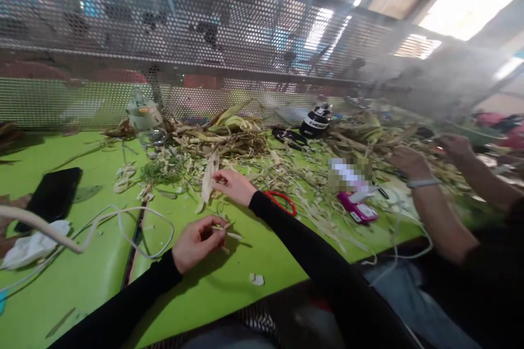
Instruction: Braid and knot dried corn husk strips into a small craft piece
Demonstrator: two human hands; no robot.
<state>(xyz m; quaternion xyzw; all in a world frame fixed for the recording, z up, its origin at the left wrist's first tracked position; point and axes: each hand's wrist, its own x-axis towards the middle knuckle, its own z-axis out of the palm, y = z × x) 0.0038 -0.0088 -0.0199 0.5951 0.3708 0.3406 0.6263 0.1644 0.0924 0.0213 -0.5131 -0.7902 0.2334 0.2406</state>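
Observation:
My left hand [200,242] is just above the green table [184,311], its thumb and fingers pinched on a small pale strip [232,234]. Farther forward, my right hand [234,185] has its fingertips closed on a long, pale dried husk leaf [208,182] that hangs down toward the tabletop. Around and beyond this hand lie many loose husk scraps [282,174]. Behind them is a heap of dried husks [229,136]. A red ring [282,203] lies beside my right forearm.
At left are a black phone [55,191], white tissue [35,245] and a looping pale cable [118,210]. A clear bottle [145,120] and a black jar [316,121] stand near the perforated metal screen [245,27]. At right, a co-worker's hands [409,162] work beside a magenta device [357,208].

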